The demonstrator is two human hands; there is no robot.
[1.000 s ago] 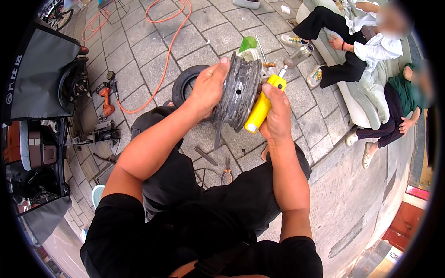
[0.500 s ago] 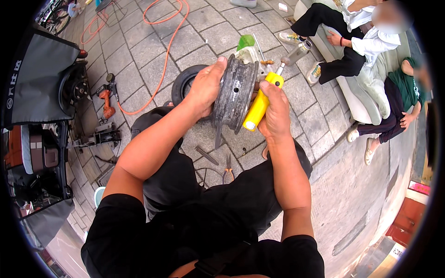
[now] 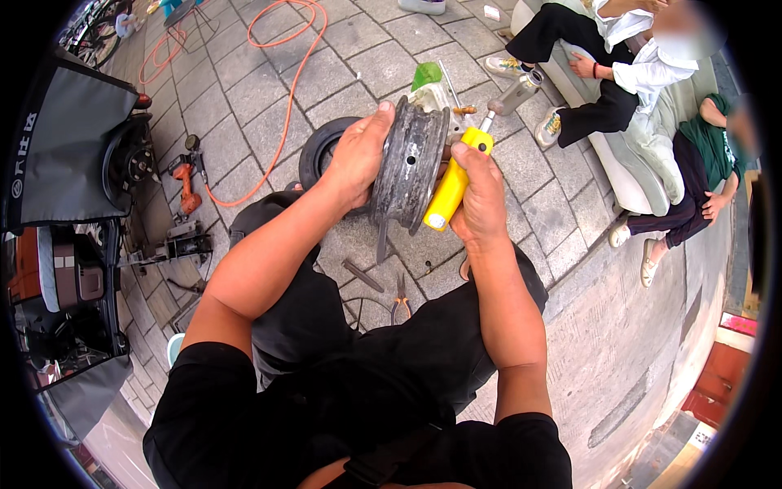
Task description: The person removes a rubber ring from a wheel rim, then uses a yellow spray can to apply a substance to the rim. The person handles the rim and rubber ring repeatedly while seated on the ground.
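Up in front of my knees is a worn grey metal wheel rim (image 3: pixel 405 175), tilted on edge, its outer side scuffed and dirty. My left hand (image 3: pixel 362 159) grips its left side, thumb up along the edge. At its right side, my right hand (image 3: pixel 482 191) is closed around a yellow hand-held tool (image 3: pixel 450 183) with a pale lower end and a thin metal shaft at the top. Some right fingers are hidden behind the tool and rim. Beyond the rim, a black tire (image 3: pixel 320 151) lies on the paving, partly covered by my left hand and forearm.
Between my legs lie orange-handled pliers (image 3: pixel 400 303) and a flat metal bar (image 3: pixel 363 275). An orange cordless drill (image 3: pixel 188 187) and an orange hose (image 3: pixel 287 134) are at left, near a dark vehicle (image 3: pixel 73 147). Two people sit on a grey sofa (image 3: pixel 612 163) at right.
The rim, the yellow tool and my hands have shifted very slightly left in the picture. Both hands keep the same grip.
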